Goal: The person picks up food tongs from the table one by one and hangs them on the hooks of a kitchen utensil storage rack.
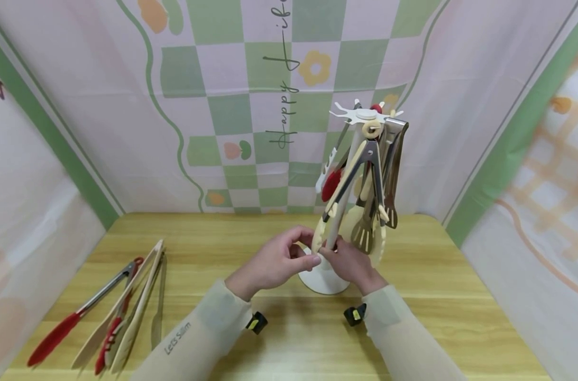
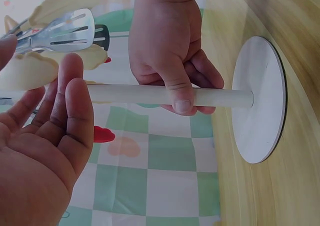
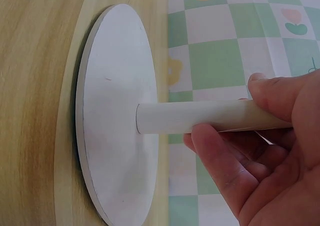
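A white utensil stand [image 1: 324,280] has a round base, a pole and a hooked top, where cream-tipped tongs [image 1: 320,233] hang with their arms spread. Around the pole [image 2: 135,93], low above the base, curl the fingers and thumb of my right hand [image 1: 352,263]; the right wrist view shows this right hand [image 3: 280,136] against the pole. Beside the tongs' left cream tip is my left hand [image 1: 281,259], fingers loosely bent and a gap between thumb and forefinger. From the left wrist, my left hand [image 2: 45,141] has fingertips by a cream tong tip [image 2: 30,71]; firm contact is unclear.
Several other utensils hang on the stand, among them a slotted turner [image 1: 363,233] and a red-headed tool [image 1: 331,185]. At the table's left lie red tongs [image 1: 55,338], beige tongs [image 1: 138,317] and other utensils. Patterned cloth [image 1: 222,106] encloses the wooden table [image 1: 427,317].
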Tool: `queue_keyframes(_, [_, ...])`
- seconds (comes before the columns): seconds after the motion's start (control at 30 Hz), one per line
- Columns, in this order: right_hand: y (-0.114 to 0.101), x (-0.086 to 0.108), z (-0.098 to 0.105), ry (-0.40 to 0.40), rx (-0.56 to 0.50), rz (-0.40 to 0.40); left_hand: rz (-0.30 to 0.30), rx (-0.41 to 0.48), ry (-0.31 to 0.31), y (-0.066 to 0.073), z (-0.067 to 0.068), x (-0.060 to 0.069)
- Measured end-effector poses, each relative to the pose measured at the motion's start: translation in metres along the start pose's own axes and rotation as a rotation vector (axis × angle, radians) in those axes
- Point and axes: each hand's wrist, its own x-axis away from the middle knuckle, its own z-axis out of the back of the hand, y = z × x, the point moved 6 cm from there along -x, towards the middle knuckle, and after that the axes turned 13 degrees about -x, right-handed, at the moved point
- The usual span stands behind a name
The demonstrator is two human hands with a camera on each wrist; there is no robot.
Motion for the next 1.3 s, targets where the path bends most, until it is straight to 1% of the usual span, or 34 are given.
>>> queue_keyframes(0.17, [0.002, 0.001, -0.001, 0.000, -0.008, -0.015, 0.017, -0.013, 0.009, -0.003, 0.000, -0.001])
queue_keyframes(0.43, [-0.001, 0.000, -0.001, 0.038, -0.055, 0.058, 0.054, -0.020, 0.014, -0.009, 0.001, 0.000])
queue_keyframes(0.87, [-0.001, 0.000, -0.002, 0.042, -0.039, 0.045, 0.069, -0.007, 0.014, -0.016, 0.003, -0.002])
queue_keyframes(1.03, [-0.002, 0.001, -0.001, 0.045, -0.045, 0.057, 0.083, -0.021, 0.013, -0.018, 0.002, -0.002])
queue_keyframes(1.3, [-0.004, 0.001, -0.002, 0.046, -0.042, 0.097, 0.113, -0.052, 0.012, -0.023, 0.003, 0.000])
